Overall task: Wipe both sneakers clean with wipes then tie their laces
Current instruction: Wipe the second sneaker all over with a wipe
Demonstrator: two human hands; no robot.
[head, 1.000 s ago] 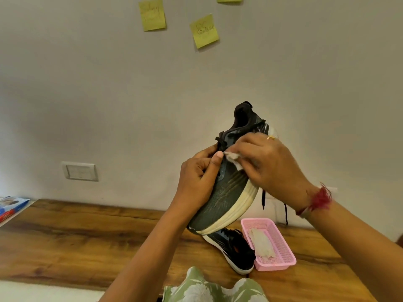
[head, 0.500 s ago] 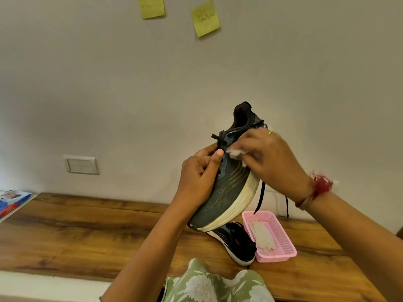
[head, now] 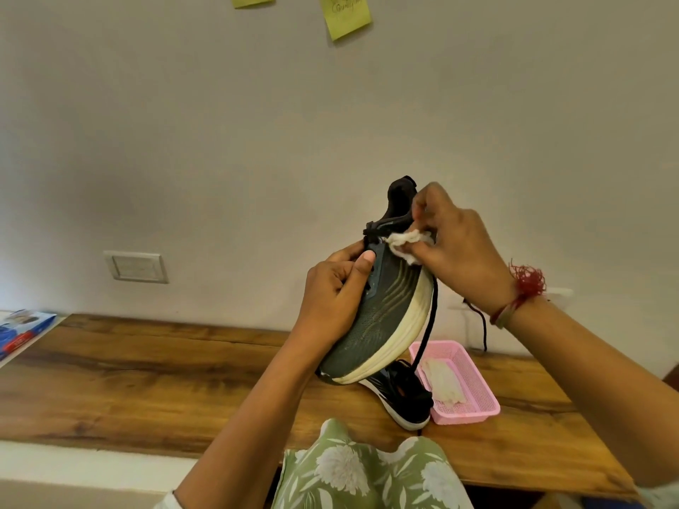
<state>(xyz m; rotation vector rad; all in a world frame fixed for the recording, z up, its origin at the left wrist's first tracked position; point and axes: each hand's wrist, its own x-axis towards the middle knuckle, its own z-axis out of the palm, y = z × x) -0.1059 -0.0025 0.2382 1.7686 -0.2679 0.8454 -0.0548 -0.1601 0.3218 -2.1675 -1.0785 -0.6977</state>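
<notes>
In the head view, my left hand is gripping the dark grey-green mesh sneaker with the cream sole, holding it raised above the brown wooden tabletop. My right hand is pinching a crumpled white wipe against its collar. The sneaker's long axis is standing steeply, heel up, toe pointing down-left, sole facing right.

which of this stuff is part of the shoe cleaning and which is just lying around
Job in hand: held sneaker, gripped by left hand; crumpled wipe, pinched by right hand; second sneaker on the table; pink basket with a spare wipe.
Lying about: sticky notes, wall switch, blue pack.
</notes>
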